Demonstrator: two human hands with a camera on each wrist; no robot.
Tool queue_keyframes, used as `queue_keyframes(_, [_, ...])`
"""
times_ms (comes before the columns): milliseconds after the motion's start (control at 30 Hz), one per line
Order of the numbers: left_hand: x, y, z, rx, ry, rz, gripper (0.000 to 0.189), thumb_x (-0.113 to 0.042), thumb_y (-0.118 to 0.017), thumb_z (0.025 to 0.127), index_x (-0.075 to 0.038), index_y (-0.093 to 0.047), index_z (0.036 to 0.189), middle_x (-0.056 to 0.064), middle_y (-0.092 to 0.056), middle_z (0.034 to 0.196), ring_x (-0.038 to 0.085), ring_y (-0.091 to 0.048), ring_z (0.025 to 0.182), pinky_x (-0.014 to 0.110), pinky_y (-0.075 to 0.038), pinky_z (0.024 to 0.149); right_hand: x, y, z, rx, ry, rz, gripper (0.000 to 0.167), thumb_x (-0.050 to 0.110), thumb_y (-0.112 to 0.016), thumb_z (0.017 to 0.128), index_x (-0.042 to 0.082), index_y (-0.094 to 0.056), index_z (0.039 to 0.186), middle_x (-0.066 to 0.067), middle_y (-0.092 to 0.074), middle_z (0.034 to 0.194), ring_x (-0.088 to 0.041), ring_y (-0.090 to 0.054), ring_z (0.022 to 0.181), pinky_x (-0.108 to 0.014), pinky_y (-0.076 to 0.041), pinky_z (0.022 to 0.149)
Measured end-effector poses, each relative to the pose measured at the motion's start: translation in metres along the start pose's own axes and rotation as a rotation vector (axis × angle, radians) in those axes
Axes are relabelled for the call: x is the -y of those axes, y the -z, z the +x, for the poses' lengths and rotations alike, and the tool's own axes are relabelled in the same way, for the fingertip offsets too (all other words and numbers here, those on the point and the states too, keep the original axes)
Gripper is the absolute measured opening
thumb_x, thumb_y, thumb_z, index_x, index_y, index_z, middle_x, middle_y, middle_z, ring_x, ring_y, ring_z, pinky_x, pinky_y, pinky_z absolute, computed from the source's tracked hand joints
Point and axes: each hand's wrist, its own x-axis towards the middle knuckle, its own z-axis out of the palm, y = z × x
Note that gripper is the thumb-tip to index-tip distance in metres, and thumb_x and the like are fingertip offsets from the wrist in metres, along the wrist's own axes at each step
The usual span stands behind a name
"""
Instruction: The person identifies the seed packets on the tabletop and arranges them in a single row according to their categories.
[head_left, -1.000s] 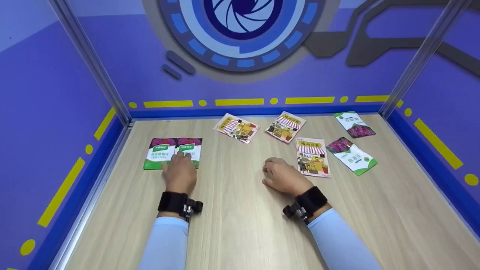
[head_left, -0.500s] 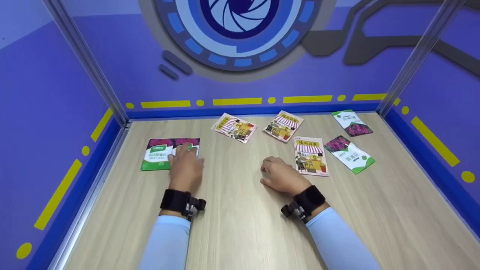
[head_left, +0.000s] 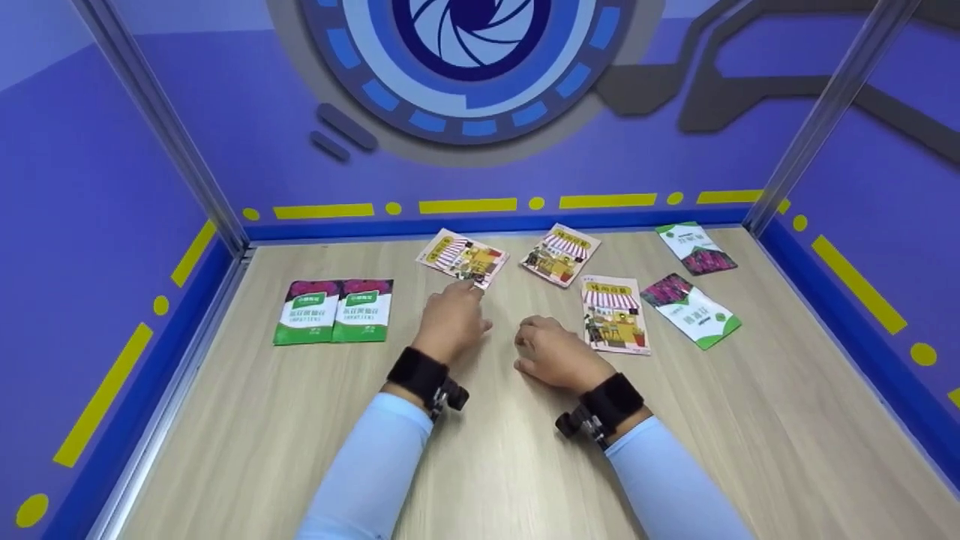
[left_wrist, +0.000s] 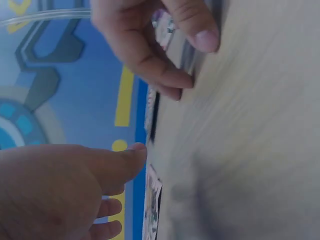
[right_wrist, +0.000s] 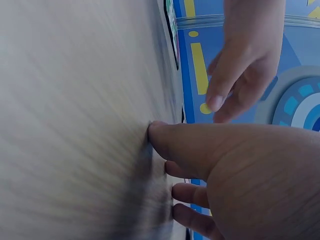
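In the head view my left hand (head_left: pixel 450 322) is over the middle of the table, its fingertips overlapping the near edge of a pink packet (head_left: pixel 463 256) with a striped awning print. The left wrist view shows this hand (left_wrist: pixel 65 185) with thumb and fingers extended and nothing between them. My right hand (head_left: pixel 559 352) rests on the wood, fingers loosely bent and holding nothing. Its thumb (right_wrist: pixel 165 137) meets the tabletop in the right wrist view. Just right of it lies a second pink packet (head_left: pixel 615 315), and a third pink packet (head_left: pixel 561 255) lies farther back.
Two green-and-white flower seed packets (head_left: pixel 307 313) lie side by side, upright and aligned, at left. Two more flower packets (head_left: pixel 691 311) lie turned at odd angles at right. Blue-purple panels (head_left: pixel 480 176) wall the table (head_left: pixel 495 465) at the back and sides.
My left hand has left the paired flower packets and moved right to the rear-left pink packet, uncovering the pair. My right hand has stayed in place. The head view has shifted slightly.
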Motion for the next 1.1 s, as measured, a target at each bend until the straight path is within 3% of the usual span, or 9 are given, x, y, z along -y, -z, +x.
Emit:
queue_keyframes(133, [-0.011, -0.006, 0.013, 0.05, 0.012, 0.05, 0.068, -0.041, -0.078, 0.108, -0.007, -0.059, 0.163, 0.015, -0.053, 0.174, 0.033, -0.051, 0.161, 0.06, -0.049, 0.126, -0.001, 0.0, 0.0, 0.001, 0.01, -0.008, 0.034, 0.025, -0.082, 0.104, 0.002, -0.076, 0.128, -0.023, -0.067, 0.148, -0.044, -0.068, 0.132, -0.061, -0.062, 0.107])
queue_keyframes(333, [-0.011, -0.012, 0.025, 0.131, 0.042, 0.003, 0.074, -0.039, -0.067, 0.114, -0.005, -0.041, 0.175, 0.015, -0.038, 0.185, 0.032, -0.035, 0.173, 0.067, -0.037, 0.135, 0.0, 0.0, 0.002, -0.004, 0.018, 0.003, 0.035, 0.025, -0.081, 0.104, 0.001, -0.076, 0.13, -0.023, -0.067, 0.149, -0.044, -0.068, 0.132, -0.061, -0.061, 0.108])
queue_keyframes(500, [-0.007, -0.016, 0.025, 0.182, 0.041, -0.012, 0.074, -0.04, -0.065, 0.115, -0.003, -0.041, 0.175, 0.017, -0.044, 0.181, 0.033, -0.041, 0.17, 0.066, -0.038, 0.135, 0.0, 0.001, 0.001, -0.012, 0.031, -0.006, 0.033, 0.024, -0.08, 0.103, 0.001, -0.076, 0.127, -0.023, -0.067, 0.146, -0.045, -0.068, 0.128, -0.062, -0.062, 0.103])
queue_keyframes(700, [-0.007, -0.016, 0.023, 0.129, 0.039, -0.001, 0.068, -0.042, -0.07, 0.112, -0.004, -0.055, 0.167, 0.022, -0.059, 0.167, 0.04, -0.059, 0.154, 0.064, -0.05, 0.125, -0.002, -0.001, -0.002, -0.013, 0.027, -0.013, 0.032, 0.025, -0.08, 0.103, 0.002, -0.076, 0.125, -0.022, -0.068, 0.144, -0.045, -0.068, 0.125, -0.063, -0.063, 0.097])
queue_keyframes(867, [-0.004, -0.018, 0.014, 0.068, 0.05, 0.054, 0.043, -0.032, -0.072, 0.111, 0.003, -0.077, 0.136, 0.019, -0.064, 0.155, 0.036, -0.063, 0.143, 0.065, -0.057, 0.114, -0.002, -0.002, -0.001, -0.009, 0.014, -0.025, 0.033, 0.026, -0.081, 0.103, 0.002, -0.076, 0.125, -0.022, -0.067, 0.146, -0.044, -0.068, 0.128, -0.064, -0.063, 0.097])
queue_keyframes(1000, [0.0, -0.015, 0.004, 0.01, 0.076, 0.08, 0.022, -0.015, -0.069, 0.109, 0.001, -0.081, 0.117, 0.019, -0.071, 0.136, 0.035, -0.071, 0.124, 0.061, -0.063, 0.098, 0.0, -0.001, 0.0, -0.002, -0.004, -0.027, 0.034, 0.028, -0.081, 0.103, 0.004, -0.076, 0.127, -0.02, -0.067, 0.149, -0.043, -0.067, 0.132, -0.066, -0.063, 0.098])
queue_keyframes(1100, [0.005, -0.014, -0.003, -0.018, 0.105, 0.094, 0.017, -0.013, -0.069, 0.108, -0.001, -0.081, 0.111, 0.018, -0.077, 0.126, 0.037, -0.076, 0.114, 0.062, -0.062, 0.098, 0.0, 0.0, -0.001, 0.002, -0.021, -0.026, 0.035, 0.029, -0.082, 0.104, 0.004, -0.076, 0.128, -0.019, -0.067, 0.15, -0.042, -0.067, 0.133, -0.068, -0.063, 0.096])
